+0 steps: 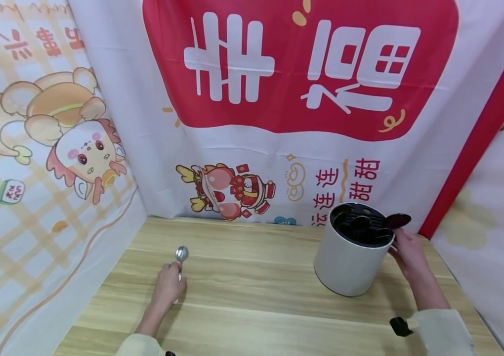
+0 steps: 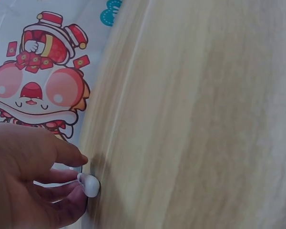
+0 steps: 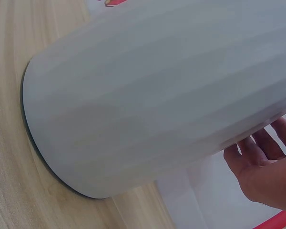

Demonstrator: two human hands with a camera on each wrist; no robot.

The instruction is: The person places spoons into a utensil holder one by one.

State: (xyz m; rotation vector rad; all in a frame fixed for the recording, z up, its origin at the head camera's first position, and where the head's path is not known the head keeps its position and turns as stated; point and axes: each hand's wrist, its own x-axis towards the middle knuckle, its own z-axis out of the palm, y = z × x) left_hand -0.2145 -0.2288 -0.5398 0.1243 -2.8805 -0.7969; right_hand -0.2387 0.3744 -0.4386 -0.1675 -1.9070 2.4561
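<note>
My left hand [image 1: 169, 284] lies on the wooden table [image 1: 252, 306] at the left and pinches a spoon [image 1: 182, 254]. The spoon's metal bowl points away from me. In the left wrist view its white handle end [image 2: 89, 184] sticks out between the curled fingers [image 2: 62, 157]. At the right stands a white cylindrical holder [image 1: 350, 257] with a black slotted top. My right hand [image 1: 402, 251] touches the holder's right side near the rim. In the right wrist view its fingers [image 3: 257, 150] lie fairly straight against the holder's wall [image 3: 152, 95]. A dark oval utensil end [image 1: 398, 220] juts out just above that hand.
Printed cloth banners [image 1: 278, 123] wall in the table at the back, left and right. The holder stands close to the back right corner. Bare wood lies between the two hands.
</note>
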